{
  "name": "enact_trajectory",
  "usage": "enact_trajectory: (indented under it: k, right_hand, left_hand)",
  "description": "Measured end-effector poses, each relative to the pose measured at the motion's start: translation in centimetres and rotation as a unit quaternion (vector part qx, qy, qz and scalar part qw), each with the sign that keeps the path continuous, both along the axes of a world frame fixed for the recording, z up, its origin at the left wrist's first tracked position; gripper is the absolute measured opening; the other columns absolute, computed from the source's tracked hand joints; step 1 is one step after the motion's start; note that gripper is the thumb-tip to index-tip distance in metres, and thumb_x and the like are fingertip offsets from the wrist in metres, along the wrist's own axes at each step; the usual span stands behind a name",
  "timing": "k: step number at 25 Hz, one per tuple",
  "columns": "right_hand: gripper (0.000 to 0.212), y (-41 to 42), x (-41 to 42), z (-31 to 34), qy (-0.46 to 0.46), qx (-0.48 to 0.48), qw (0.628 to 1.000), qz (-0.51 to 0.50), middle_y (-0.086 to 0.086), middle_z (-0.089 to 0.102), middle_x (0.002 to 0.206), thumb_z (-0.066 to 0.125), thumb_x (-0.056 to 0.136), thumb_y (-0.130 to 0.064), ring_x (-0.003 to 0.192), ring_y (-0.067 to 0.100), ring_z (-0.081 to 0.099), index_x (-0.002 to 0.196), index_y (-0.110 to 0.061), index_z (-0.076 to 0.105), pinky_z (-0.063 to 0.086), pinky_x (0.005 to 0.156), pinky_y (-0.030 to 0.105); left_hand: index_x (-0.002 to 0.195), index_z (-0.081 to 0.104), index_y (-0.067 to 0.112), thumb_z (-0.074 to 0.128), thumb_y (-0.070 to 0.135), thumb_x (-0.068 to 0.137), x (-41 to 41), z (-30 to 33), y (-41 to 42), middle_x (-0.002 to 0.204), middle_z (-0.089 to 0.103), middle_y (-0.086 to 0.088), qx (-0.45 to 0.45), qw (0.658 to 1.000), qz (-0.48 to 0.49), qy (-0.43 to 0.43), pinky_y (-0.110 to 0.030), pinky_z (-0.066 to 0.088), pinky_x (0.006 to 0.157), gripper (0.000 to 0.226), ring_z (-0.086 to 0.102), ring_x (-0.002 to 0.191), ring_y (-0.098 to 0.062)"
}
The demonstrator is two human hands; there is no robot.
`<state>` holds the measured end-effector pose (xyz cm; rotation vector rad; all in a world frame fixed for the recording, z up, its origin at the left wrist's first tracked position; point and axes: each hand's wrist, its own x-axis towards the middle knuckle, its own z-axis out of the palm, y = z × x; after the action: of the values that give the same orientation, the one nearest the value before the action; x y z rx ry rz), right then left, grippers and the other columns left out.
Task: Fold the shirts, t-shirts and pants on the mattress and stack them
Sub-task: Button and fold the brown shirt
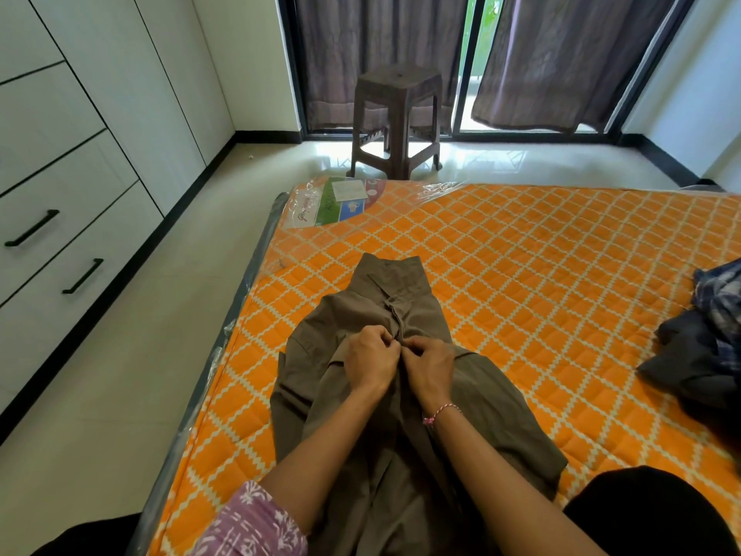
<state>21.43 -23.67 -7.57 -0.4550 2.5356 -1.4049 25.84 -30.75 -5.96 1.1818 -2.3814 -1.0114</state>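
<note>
1. Work surface: an orange mattress with a white lattice pattern, partly covered in clear plastic film, lies on a pale tiled floor.
2. Task item: a brown collared shirt lies flat on the mattress near its left edge, directly in front of the person. Its collar points toward 12 o'clock; its hem runs toward 6 o'clock, under the forearms.
3. Left hand: fingers curled, the grip pinches the shirt's front placket from the 9 o'clock side.
4. Right hand: fingers curled, the grip pinches the same placket from the 3 o'clock side. The fingertips of both hands meet at the placket, mid-chest. Whether a button sits between them cannot be told.
5. A pink-and-white thread bracelet circles the right wrist.
6. A pile of dark clothes, including a blue checked piece, lies unfolded at 3 o'clock, well apart from the shirt.
7. A brown plastic stool stands on the floor at 12 o'clock, beyond the mattress, before dark curtains.
8. White drawers with black handles line the wall at 9 o'clock.
</note>
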Motion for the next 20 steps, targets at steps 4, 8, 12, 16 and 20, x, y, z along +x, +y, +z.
enact_trajectory:
  k: [4, 8, 12, 16, 20]
  right_hand:
    - [0.014, -0.1, 0.1, 0.2, -0.021, -0.021, 0.998, -0.056, 0.005, 0.073, 0.089, 0.066, 0.085, -0.014, 0.077, 0.01, 0.061, 0.095, -0.01, 0.076, 0.039, 0.064, 0.014]
    - [0.016, -0.1, -0.2, -0.1, -0.04, -0.036, 0.998, -0.038, 0.006, 0.073, 0.094, 0.067, 0.084, -0.013, 0.089, 0.016, 0.066, 0.097, -0.009, 0.075, 0.048, 0.078, 0.022]
    - [0.01, 0.0, -0.3, 0.1, -0.028, -0.025, 0.999, 0.003, 0.005, 0.073, 0.085, 0.067, 0.083, -0.01, 0.08, 0.013, 0.065, 0.088, -0.008, 0.076, 0.053, 0.077, 0.028]
    - [0.019, -0.7, 0.0, 0.9, 0.007, 0.032, 0.999, -0.011, 0.005, 0.07, 0.07, 0.067, 0.084, -0.024, 0.067, 0.017, 0.064, 0.071, -0.011, 0.072, 0.046, 0.056, 0.03]
    - [0.036, -1.6, -0.5, 2.0, 0.024, 0.076, 0.996, -0.039, 0.001, 0.053, 0.056, 0.067, 0.083, -0.027, 0.055, 0.016, 0.05, 0.054, -0.015, 0.05, 0.027, 0.046, 0.024]
  left_hand:
    - [0.077, 0.07, 0.008, 0.066, 0.017, 0.085, -0.3, 0.0, -0.5, 0.079, 0.069, -0.004, 0.09, 0.996, 0.016, 0.019, -0.018, 0.041, 0.057, 0.012, 0.057, 0.068, -0.009]
    - [0.079, 0.071, 0.007, 0.066, 0.014, 0.085, -0.4, 0.3, -1.1, 0.075, 0.066, -0.002, 0.096, 0.995, -0.016, 0.004, -0.017, 0.038, 0.059, 0.011, 0.056, 0.068, -0.008]
    - [0.069, 0.069, 0.01, 0.06, 0.014, 0.087, -0.4, 0.6, -1.6, 0.068, 0.061, 0.0, 0.103, 0.994, -0.028, -0.022, -0.018, 0.04, 0.058, 0.021, 0.056, 0.065, -0.009]
    - [0.047, 0.047, 0.015, 0.057, 0.032, 0.091, -1.1, 1.3, -2.0, 0.05, 0.048, -0.002, 0.128, 0.991, -0.017, -0.027, -0.034, 0.041, 0.06, 0.049, 0.049, 0.053, -0.017]
    - [0.056, 0.053, 0.009, 0.054, 0.049, 0.091, -1.5, 1.6, -2.4, 0.055, 0.054, -0.006, 0.236, 0.969, 0.002, 0.068, -0.03, 0.053, 0.052, 0.053, 0.055, 0.051, -0.018]
